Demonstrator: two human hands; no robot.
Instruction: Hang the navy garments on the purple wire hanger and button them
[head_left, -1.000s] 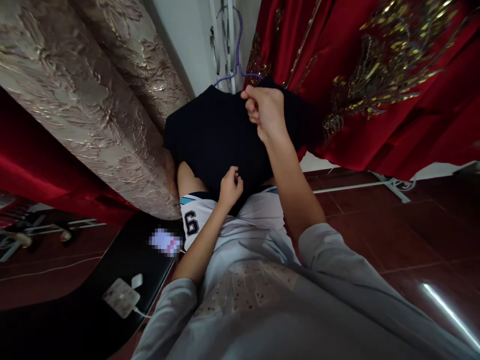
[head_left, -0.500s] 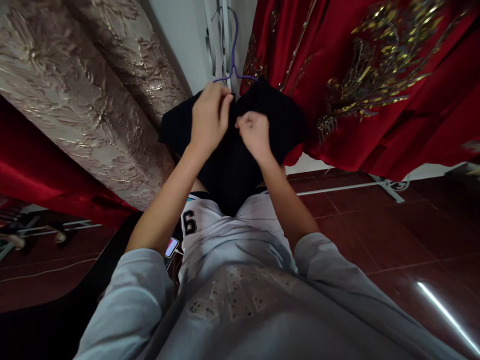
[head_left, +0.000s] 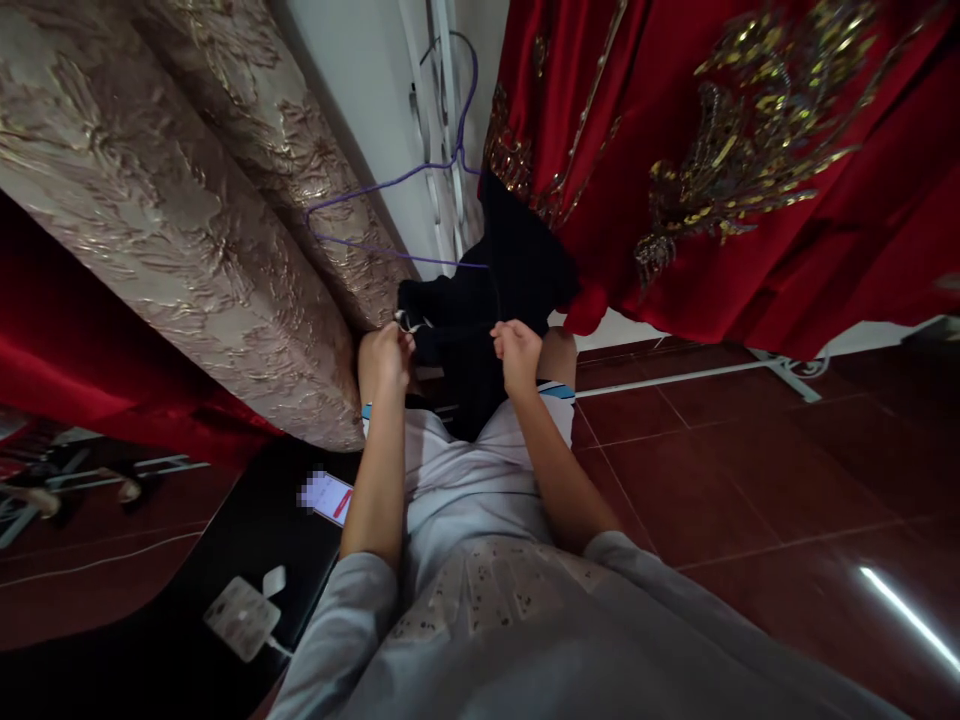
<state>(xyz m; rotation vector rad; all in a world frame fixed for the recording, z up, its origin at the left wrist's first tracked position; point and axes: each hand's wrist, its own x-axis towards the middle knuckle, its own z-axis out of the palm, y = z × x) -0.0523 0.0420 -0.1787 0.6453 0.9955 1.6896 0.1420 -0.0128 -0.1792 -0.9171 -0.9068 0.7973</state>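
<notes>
A black garment hangs from the right side of a purple wire hanger; the hanger's left arm and lower bar are bare. The cloth droops over my lap, and its exact kind does not show. My left hand is closed on the garment's left edge, beside a small white strip or label. Level with it, my right hand pinches the garment's front edge. A stretch of cloth spans between the two hands.
The hanger hooks on a white metal rack. Red cloth with gold sequins hangs on the right, beige textured cloth on the left. Beside me, a black seat bears a phone, a white power strip and a small white case.
Both hands have moved down toward my lap. The garment's left side has come off the hanger, baring its left arm. My left arm has shifted, so more of the seat shows.
</notes>
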